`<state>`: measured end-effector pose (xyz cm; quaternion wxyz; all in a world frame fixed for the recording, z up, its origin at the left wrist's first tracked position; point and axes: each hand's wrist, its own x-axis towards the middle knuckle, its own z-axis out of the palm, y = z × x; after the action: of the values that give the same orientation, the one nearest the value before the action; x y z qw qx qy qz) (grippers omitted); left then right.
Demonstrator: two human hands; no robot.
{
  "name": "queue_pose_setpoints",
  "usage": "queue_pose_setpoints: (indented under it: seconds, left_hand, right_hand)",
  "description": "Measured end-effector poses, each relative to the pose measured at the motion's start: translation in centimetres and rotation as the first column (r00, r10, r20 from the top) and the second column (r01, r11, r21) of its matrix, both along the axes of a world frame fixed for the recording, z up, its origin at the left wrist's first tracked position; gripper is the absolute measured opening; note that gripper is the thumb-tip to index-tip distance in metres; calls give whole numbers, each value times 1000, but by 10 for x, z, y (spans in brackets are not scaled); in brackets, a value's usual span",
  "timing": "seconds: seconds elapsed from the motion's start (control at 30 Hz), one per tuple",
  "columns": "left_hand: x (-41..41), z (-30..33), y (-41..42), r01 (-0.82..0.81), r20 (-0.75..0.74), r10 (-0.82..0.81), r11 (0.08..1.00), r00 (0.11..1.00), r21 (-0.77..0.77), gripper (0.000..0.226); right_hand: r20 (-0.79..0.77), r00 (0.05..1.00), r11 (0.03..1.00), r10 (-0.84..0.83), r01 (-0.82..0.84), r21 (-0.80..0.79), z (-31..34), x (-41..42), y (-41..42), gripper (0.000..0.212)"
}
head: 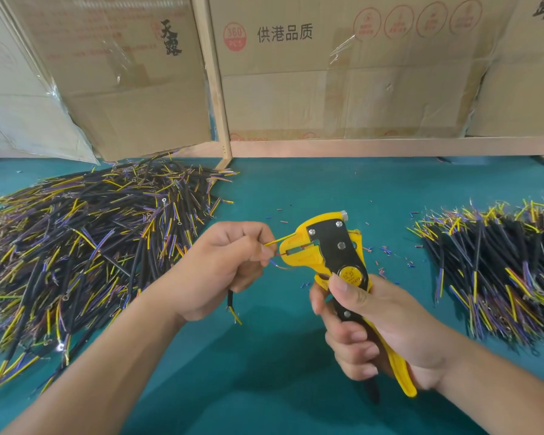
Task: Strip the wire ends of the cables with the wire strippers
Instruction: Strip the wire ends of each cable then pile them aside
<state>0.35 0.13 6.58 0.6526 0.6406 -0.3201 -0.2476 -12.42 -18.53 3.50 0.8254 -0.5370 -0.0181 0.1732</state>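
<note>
I read this as mid-batch, with one cable in work. My left hand is curled round a black cable, pinching its split cores between thumb and fingertips; the cable's far end hangs out below that hand, with a yellow core showing. From the pinch, a red core runs straight into the mouth of the strippers, which sit just right of the left hand. A yellow core sticks out above the tool's nose and a blue one curls below it; neither is in the mouth.

My right hand is wrapped round the strippers' handles, thumb laid up on the pivot. Whether the handles are squeezed fully home I cannot tell, so I cannot say if the red core is already cut.

As for progress: a big heap of cables lies on the table beyond and to the left of my left hand, and a smaller pile lies beyond my right hand. I judge the pile is finished work and the heap is still to do, though I cannot make out the ends well enough to be sure. Scraps of insulation litter the table past the tool, which suggests plenty of cores have been stripped. If that's right, most remains.
</note>
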Motion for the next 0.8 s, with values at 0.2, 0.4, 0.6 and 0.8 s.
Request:
queue_pose_setpoints:
  seconds: [0.2, 0.4, 0.6, 0.8]
  left_hand:
    - [2, 1, 2, 12, 21, -12, 1000, 1000, 15, 17]
    - [6, 2, 8, 63, 51, -63, 998, 997, 18, 10]
    - [9, 0, 12, 86, 94, -90, 995, 992, 46, 11]
    - [12, -1, 14, 91, 115, -97, 994, 989, 52, 11]
  right_hand:
    - [7, 1000, 1000, 23, -23, -19, 0, 2, -3, 52]
    - [19, 999, 998, 48, -48, -29, 0, 2, -4, 53]
    - [30, 997, 995, 78, -76, -60, -1, 2, -11, 51]
    - [46, 994, 991, 103, -99, -91, -2, 3, -15, 47]
